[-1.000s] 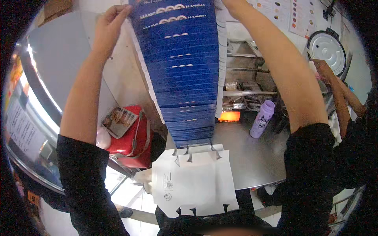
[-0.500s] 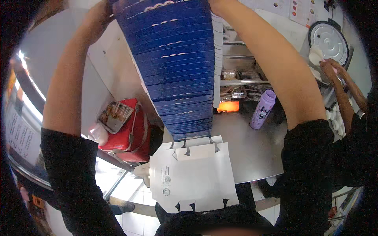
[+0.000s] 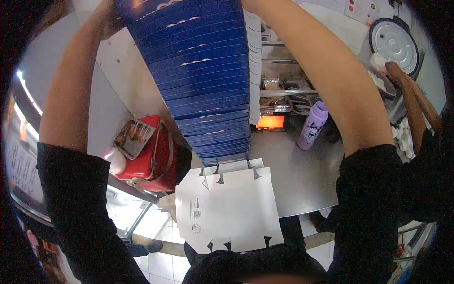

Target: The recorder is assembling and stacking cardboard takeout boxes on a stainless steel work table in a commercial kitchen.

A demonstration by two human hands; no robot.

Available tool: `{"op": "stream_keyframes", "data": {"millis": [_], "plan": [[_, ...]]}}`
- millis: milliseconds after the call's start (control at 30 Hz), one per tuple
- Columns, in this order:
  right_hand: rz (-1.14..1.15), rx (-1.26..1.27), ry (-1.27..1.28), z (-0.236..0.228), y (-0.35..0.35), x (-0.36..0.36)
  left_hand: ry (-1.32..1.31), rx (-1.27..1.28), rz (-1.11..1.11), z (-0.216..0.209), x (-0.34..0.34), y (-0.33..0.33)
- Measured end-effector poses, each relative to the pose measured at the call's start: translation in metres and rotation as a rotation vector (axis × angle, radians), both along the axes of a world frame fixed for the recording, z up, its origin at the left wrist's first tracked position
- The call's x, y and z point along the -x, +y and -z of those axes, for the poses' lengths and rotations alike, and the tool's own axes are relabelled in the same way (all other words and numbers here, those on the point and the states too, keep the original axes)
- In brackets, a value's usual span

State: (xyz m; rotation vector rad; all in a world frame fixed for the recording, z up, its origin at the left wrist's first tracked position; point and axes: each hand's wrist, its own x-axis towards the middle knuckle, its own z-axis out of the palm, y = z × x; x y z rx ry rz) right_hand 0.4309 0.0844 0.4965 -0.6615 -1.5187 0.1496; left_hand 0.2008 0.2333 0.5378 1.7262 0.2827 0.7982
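In the head view, the tall stack of blue cartons [image 3: 208, 94] is now seen slanting further left than a second ago, its top flanked by the left hand [image 3: 111, 19] and the right hand [image 3: 253, 4]. Both are nearly cut off by the upper edge, so finger opening and hold cannot be told; below, the stack's foot is met by a flattened white carton [image 3: 227, 208].

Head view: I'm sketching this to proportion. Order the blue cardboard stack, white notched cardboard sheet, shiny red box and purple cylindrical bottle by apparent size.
1. Blue cardboard stack (cropped at top)
2. White notched cardboard sheet
3. Shiny red box
4. Purple cylindrical bottle
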Motion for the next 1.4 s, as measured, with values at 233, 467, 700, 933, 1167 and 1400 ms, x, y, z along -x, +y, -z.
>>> {"op": "stream_keyframes", "data": {"millis": [233,467,700,933,1167,1400], "plan": [[0.355,-0.026,-0.036,-0.002,0.011,-0.008,-0.102,0.174,0.093,0.014,-0.003,0.001],[0.364,-0.231,-0.047,0.077,-0.072,-0.003,-0.655,-1.037,-0.994,0.142,0.007,-0.071],[0.248,0.441,-0.104,0.31,-0.22,0.003,0.408,-1.224,-0.206,0.388,0.007,-0.226],[0.292,0.921,0.365,0.431,-0.333,0.002,0.537,-1.036,-0.319,0.481,0.019,-0.232],[0.451,0.717,0.311,0.449,-0.348,0.017,0.403,-1.142,-0.368,0.454,0.022,-0.264],[0.299,0.643,0.425,0.385,-0.272,0.074,0.136,-0.454,-0.64,0.395,0.041,-0.308]]}}
